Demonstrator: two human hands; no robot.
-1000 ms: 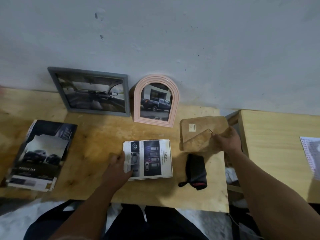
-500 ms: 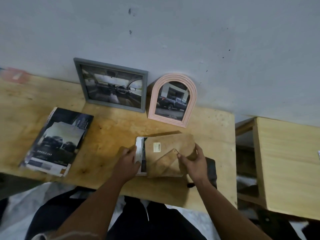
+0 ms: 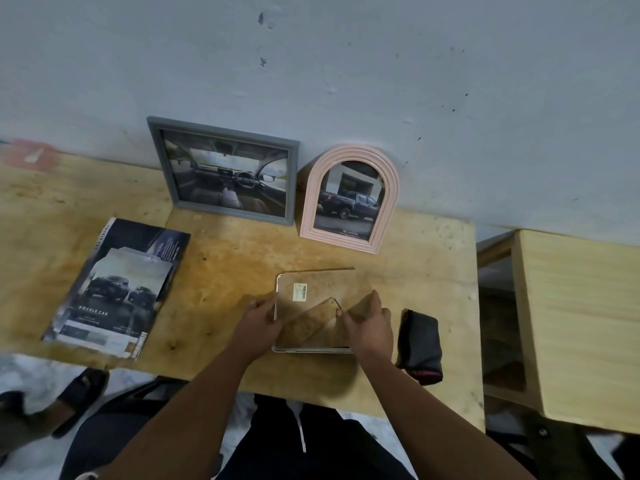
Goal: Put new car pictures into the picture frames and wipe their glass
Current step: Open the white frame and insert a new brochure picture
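A white frame (image 3: 309, 350) lies face down on the wooden table (image 3: 221, 268). A brown backing board (image 3: 322, 289) with a barcode sticker and a fold-out stand sits on top of it, covering the picture. My left hand (image 3: 259, 318) grips the frame's left edge. My right hand (image 3: 369, 323) presses on the board's right side by the stand. A grey frame (image 3: 227, 171) with a car-interior picture and a pink arched frame (image 3: 349, 199) with a pickup picture lean against the wall. A black cloth (image 3: 419, 344) lies right of my right hand.
A car brochure (image 3: 117, 285) with a loose cut picture on it lies at the table's left. A lighter wooden shelf unit (image 3: 575, 323) stands to the right across a gap. A sandalled foot (image 3: 79, 396) shows below the table's front edge.
My right hand carried the backing board from the table's right onto the white frame, covering the picture. My left hand stayed at the frame's left edge.
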